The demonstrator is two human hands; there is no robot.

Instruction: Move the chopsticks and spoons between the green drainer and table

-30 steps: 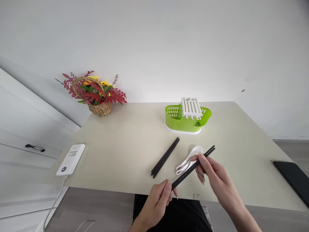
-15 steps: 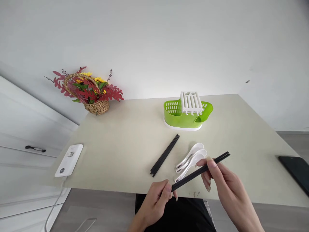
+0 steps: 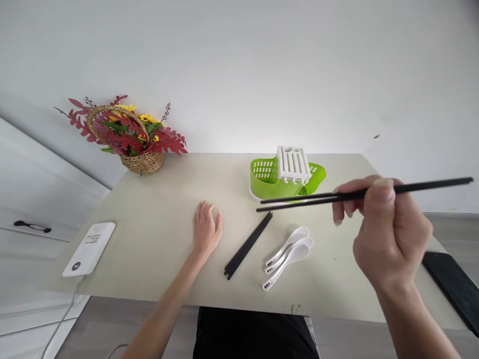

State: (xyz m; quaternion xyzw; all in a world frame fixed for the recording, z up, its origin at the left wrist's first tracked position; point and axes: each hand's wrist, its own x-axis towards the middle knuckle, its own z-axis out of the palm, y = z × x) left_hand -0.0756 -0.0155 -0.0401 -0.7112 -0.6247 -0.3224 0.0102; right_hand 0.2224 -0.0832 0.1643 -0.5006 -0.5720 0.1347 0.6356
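My right hand (image 3: pixel 392 224) is raised over the right part of the table, its fingers closed around a pair of black chopsticks (image 3: pixel 430 186). The pair lies nearly level, with the thinner ends pointing left and slightly apart. My left hand (image 3: pixel 207 229) rests on the tabletop with nothing in it, fingers extended and lying down. Between the hands, a bundle of black chopsticks (image 3: pixel 248 245) lies aslant on the table. Right of it are three white spoons (image 3: pixel 288 257), partly overlapping. Behind them stands a green cutlery holder (image 3: pixel 269 189) with a white slotted top (image 3: pixel 294 164).
A wicker basket (image 3: pixel 144 163) with red and yellow artificial flowers stands at the back left of the table (image 3: pixel 157 199). At the left edge lies a white device (image 3: pixel 90 249) with a cable. A black phone (image 3: pixel 452 284) is at the right edge. A wall rises behind.
My left hand has let go of the chopsticks and moved forward and left onto the table. My right hand has lifted the pair up and to the right, and its tips now point left.
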